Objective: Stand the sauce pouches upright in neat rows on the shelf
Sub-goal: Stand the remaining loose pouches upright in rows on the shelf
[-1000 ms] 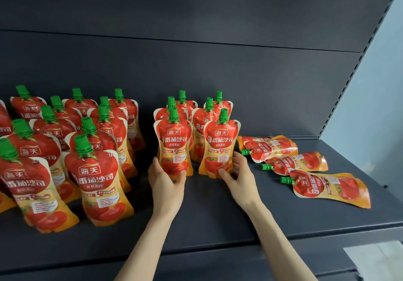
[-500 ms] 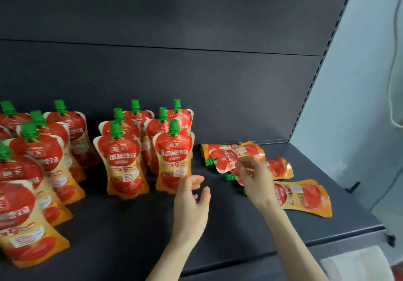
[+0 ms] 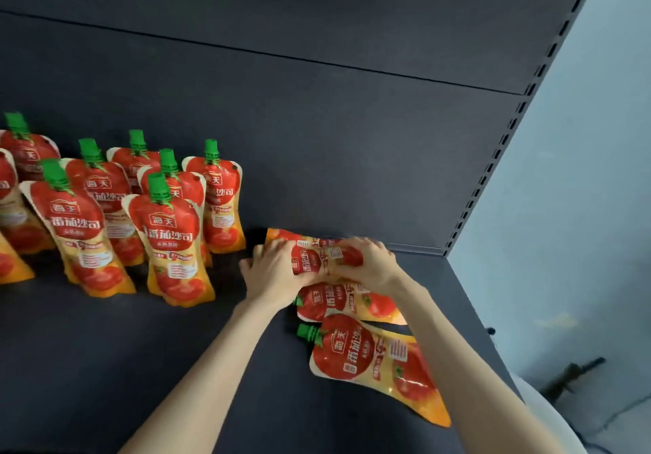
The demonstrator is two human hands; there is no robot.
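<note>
1. Since half a second ago, both hands have closed in on the rearmost lying pouch; the left hand (image 3: pixel 271 270) was hovering open then.
2. Nearest me, the front pouch (image 3: pixel 373 358) lies flat on the shelf (image 3: pixel 141 365), green cap pointing left.
3. Just behind it, the second pouch (image 3: pixel 345 300) also lies flat, partly hidden under the wrists.
4. Beyond that is the held pouch (image 3: pixel 317 260): the left grip is clamped on its left end and the right hand (image 3: pixel 370 263) on its right end, fingers curled over it.
5. To the left, the standing pouches (image 3: pixel 172 239) are upright in rows.
6. Behind them is the dark back panel (image 3: pixel 317 136), with a pale wall (image 3: pixel 581 207) to the right.
</note>
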